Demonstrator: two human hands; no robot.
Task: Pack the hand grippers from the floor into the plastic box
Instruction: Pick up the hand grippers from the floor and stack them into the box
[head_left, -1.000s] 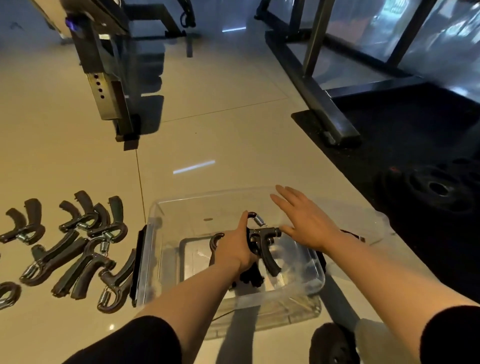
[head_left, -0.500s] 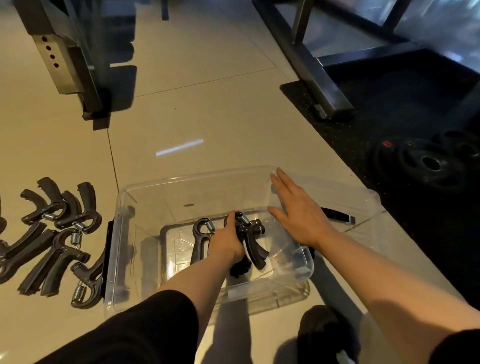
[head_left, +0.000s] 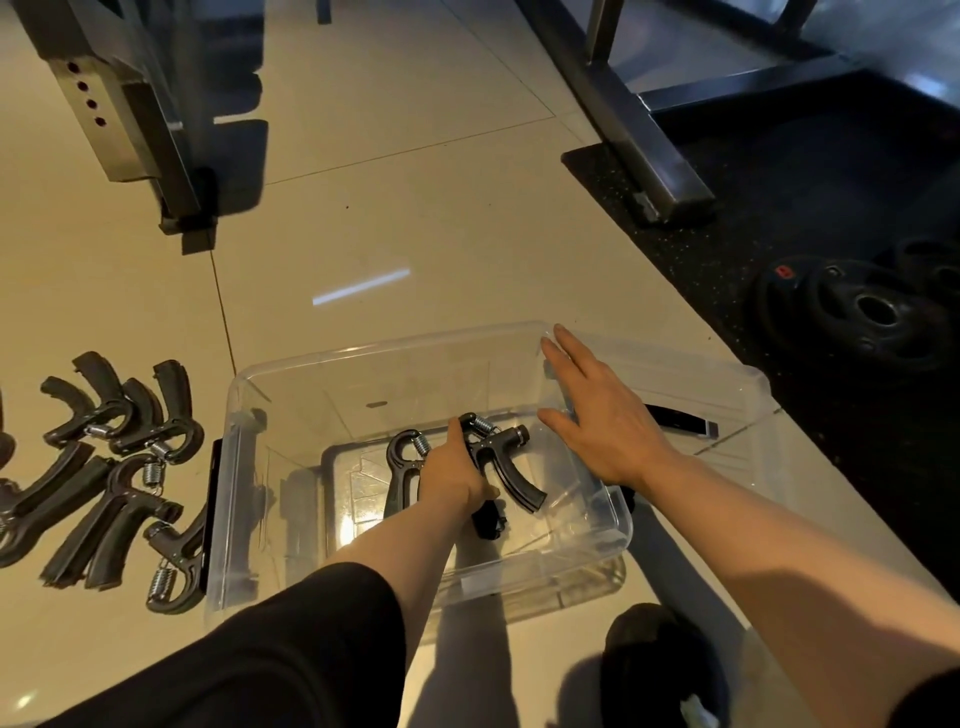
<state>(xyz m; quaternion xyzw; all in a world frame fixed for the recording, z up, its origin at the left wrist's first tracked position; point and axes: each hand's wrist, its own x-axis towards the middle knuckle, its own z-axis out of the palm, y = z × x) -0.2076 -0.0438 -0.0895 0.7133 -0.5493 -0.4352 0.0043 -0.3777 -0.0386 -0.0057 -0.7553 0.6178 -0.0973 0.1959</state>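
A clear plastic box (head_left: 270, 374) stands on the tiled floor in front of me. My left hand (head_left: 452, 475) is down inside it and grips a black hand gripper (head_left: 506, 462) low over the box's bottom. A second black hand gripper (head_left: 402, 467) lies in the box just left of that hand. My right hand (head_left: 597, 415) rests flat with straight fingers on the box's right rim. Several more black hand grippers (head_left: 109, 467) with steel springs lie in a loose heap on the floor left of the box.
The clear lid (head_left: 727, 395) lies under the box's right side, with a black latch on it. Black weight plates (head_left: 862, 312) sit on dark rubber matting at the right. A steel rack beam (head_left: 639, 140) and a machine post (head_left: 130, 114) stand beyond. A dark shoe (head_left: 660, 660) is near the bottom.
My left hand has lowered the hand gripper deeper into the box. My right hand has stayed on the right rim. The view has tilted down and shifted.
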